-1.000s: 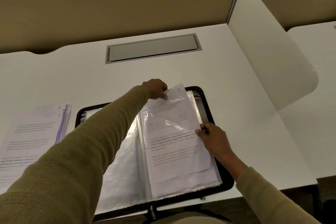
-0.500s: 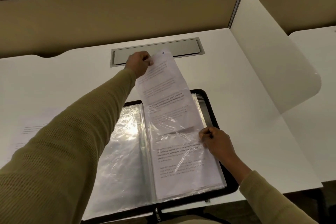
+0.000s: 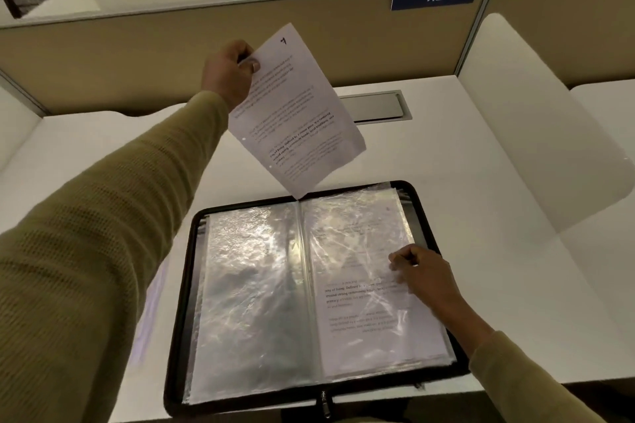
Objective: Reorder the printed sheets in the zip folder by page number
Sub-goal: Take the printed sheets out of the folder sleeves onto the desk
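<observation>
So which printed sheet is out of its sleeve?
The white printed sheet pinched aloft by the left hand; the other sheet lies in the black zip folder's clear sleeve, pinched by the right hand.

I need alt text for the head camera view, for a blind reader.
A person's left hand holds a printed sheet in the air above an open zip folder lying on a white desk. The right hand pinches a plastic sleeve on the folder's right side.

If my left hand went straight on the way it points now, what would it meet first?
Most likely the tan partition behind the desk: the left hand, holding the sheet up, points toward it. Depth is unclear.
</observation>
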